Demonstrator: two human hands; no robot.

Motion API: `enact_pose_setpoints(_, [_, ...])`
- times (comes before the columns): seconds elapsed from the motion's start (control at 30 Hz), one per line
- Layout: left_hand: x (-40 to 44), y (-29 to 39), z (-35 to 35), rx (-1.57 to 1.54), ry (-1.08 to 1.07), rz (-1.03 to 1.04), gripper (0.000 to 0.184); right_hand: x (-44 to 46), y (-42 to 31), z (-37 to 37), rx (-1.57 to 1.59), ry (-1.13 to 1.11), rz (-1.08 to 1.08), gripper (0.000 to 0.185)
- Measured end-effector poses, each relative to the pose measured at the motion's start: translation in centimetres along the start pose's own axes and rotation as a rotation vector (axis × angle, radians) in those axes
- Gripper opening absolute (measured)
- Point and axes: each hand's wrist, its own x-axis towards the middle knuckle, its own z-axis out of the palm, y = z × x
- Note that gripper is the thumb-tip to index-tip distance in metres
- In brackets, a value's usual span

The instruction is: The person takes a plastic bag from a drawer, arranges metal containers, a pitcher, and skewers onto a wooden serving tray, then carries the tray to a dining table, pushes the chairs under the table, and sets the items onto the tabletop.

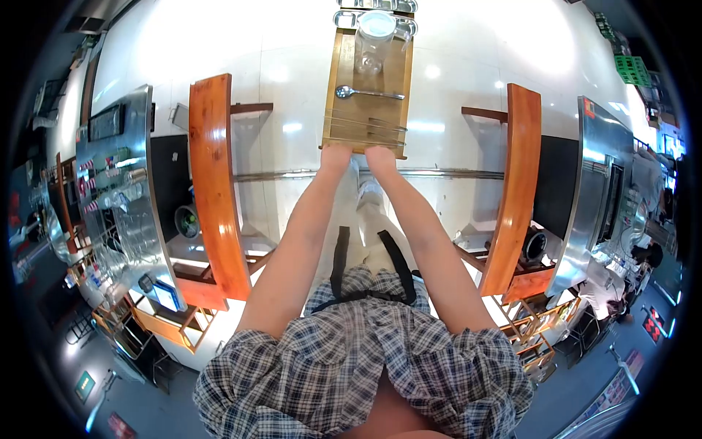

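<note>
Here, left hand [381,156] and right hand [336,156] hold tray [358,110]; green sign [85,385] illegible.

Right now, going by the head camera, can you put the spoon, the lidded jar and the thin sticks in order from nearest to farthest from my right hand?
From your right hand:
1. Thin sticks, lying across the tray's near end.
2. Spoon, crosswise, its bowl to the left.
3. Lidded jar, towards the far end.
</note>
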Motion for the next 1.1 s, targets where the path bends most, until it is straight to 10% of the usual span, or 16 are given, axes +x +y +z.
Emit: enact_pose_setpoints(1.1, [-12.9, 6.1, 7.4, 0.041, 0.000, 0.015, 0.016, -13.6, -1.0, 7.6, -0.022, -0.034, -0.068, 0.016])
